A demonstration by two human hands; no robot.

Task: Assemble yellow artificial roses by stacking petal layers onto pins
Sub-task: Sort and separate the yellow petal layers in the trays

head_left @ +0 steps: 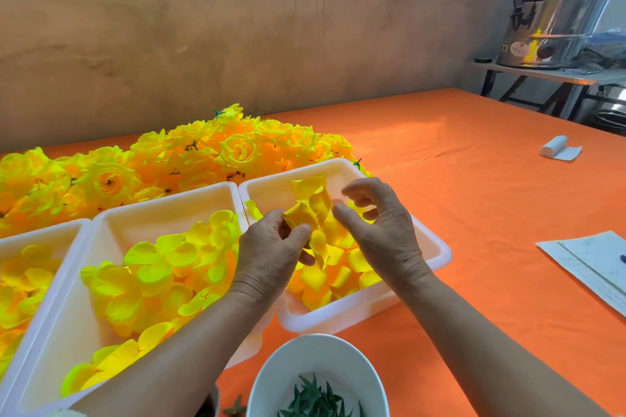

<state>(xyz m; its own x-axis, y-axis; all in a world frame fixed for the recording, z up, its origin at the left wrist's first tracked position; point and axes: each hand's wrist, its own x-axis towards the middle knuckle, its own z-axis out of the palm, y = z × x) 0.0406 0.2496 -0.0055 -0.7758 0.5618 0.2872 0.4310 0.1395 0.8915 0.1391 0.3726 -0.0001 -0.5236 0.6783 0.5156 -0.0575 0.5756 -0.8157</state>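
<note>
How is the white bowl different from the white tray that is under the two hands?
The bowl is round, the tray rectangular. The bowl holds dark green leaf-like pieces; the tray holds yellow petals. The bowl is nearer the person; above the tray the left hand pinches a petal layer. Both are white and stand on the orange cloth.

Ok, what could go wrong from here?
1. The left hand pinches the petals by one edge while the right hand is off them. They could slip into the tray and mix with the loose ones.
2. The left forearm crosses over the middle tray. Pulling back could sweep its contents out.
3. The bowl sits between both forearms and could get knocked.
</note>
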